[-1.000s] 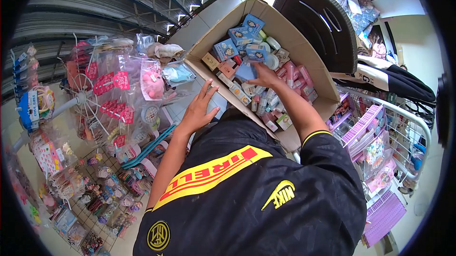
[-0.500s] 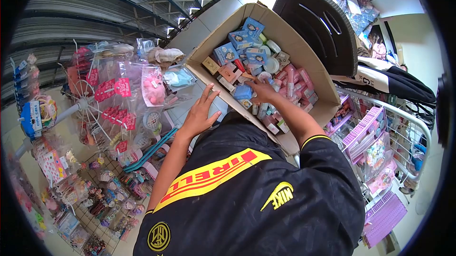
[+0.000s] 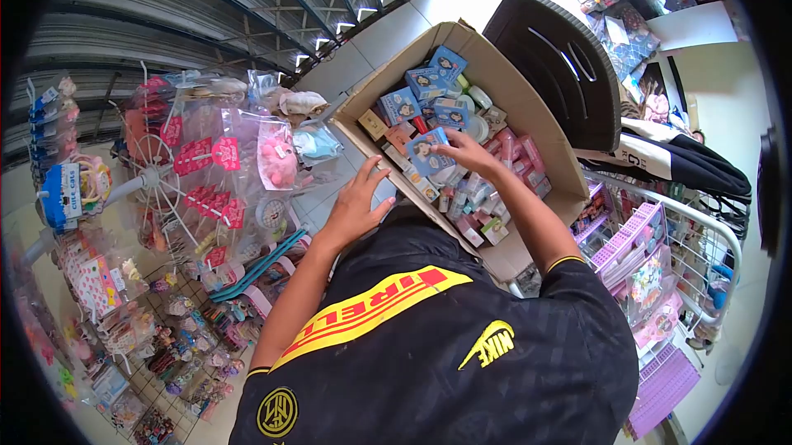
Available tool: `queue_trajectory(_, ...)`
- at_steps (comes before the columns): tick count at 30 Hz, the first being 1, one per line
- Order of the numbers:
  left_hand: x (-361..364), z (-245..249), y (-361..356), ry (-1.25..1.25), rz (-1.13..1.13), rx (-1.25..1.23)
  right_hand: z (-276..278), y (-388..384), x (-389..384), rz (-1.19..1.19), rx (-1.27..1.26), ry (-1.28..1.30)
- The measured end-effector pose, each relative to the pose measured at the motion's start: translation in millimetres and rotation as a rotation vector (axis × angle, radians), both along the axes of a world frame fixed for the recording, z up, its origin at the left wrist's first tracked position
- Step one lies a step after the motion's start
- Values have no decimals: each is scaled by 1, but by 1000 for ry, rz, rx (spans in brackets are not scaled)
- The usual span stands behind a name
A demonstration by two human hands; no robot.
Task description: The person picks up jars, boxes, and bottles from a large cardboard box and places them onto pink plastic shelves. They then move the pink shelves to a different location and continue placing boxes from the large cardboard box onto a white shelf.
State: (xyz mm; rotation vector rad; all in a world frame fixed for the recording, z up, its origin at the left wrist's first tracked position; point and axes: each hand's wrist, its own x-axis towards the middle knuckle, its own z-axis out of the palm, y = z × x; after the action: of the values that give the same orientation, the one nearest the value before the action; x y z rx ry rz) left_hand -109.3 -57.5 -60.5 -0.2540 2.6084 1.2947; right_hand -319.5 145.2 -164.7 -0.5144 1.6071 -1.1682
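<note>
A large open cardboard carton point(image 3: 363, 90) stands in front of me, full of small packaged goods. My right hand point(image 3: 464, 152) is inside it, closed on the edge of a small blue box point(image 3: 427, 154) with a picture printed on it. Several similar blue boxes point(image 3: 400, 104) lie in the carton's far left part. Pink packages point(image 3: 516, 156) lie to the right of my right hand, and a small tan box point(image 3: 373, 124) rests by the left wall. My left hand point(image 3: 356, 204) is at the carton's near left edge, empty, its fingers spread.
A dark brown plastic chair point(image 3: 544, 65) stands against the carton's far right side. Display racks with bagged accessories point(image 3: 223, 156) crowd the left. A white wire rack point(image 3: 709, 230) with purple baskets point(image 3: 631, 235) is on the right. A metal folding gate point(image 3: 206, 8) lies beyond.
My right hand has lifted the blue box from among the goods, and its printed face now shows. My left hand stays near the carton's edge. The view has shifted slightly.
</note>
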Motion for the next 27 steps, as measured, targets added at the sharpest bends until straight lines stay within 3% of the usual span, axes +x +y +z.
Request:
queue_trajectory(3, -20, 13, 5, 33, 127, 20, 56, -19, 1, 19, -42, -189)
queue_trajectory(5, -30, 14, 6, -88, 297, 332, 84, -38, 4, 229, -257, -261)
queue_trajectory(6, -32, 13, 4, -138, 383, 583, 95, -43, -1, 282, -179, -156)
queue_trajectory(7, -32, 9, 3, -136, 382, 582, 79, -46, -11, 282, -180, -154)
queue_trajectory(9, -29, -3, -2, -229, 377, 390, 18, -47, -31, 197, 107, 51)
queue_trajectory(10, -27, -7, -2, -223, 380, 390, -6, -41, -32, -65, 165, 564)
queue_trajectory(11, -21, -10, -1, -227, 467, 546, -29, -34, -34, -339, 212, 1070)
queue_trajectory(12, -16, -12, -1, -229, 552, 701, -49, -24, -38, -292, 327, 1084)
queue_trajectory(13, -14, -13, 0, -225, 555, 696, -65, -16, -40, -246, 441, 1093)
queue_trajectory(17, -3, -19, -5, -244, 613, 859, -93, -2, -35, -128, 459, 844)
queue_trajectory(21, 11, -11, -1, -314, 659, 1071, -98, 3, -33, -135, 326, 750)
queue_trajectory(24, 25, 1, 1, -268, 733, 1167, -86, 0, -45, 91, 173, 790)
queue_trajectory(25, 32, 4, 0, -257, 735, 1159, -75, -3, -49, 91, 161, 796)
queue_trajectory(27, 45, 14, 0, -205, 708, 1135, -45, -11, -53, -205, 176, 672)
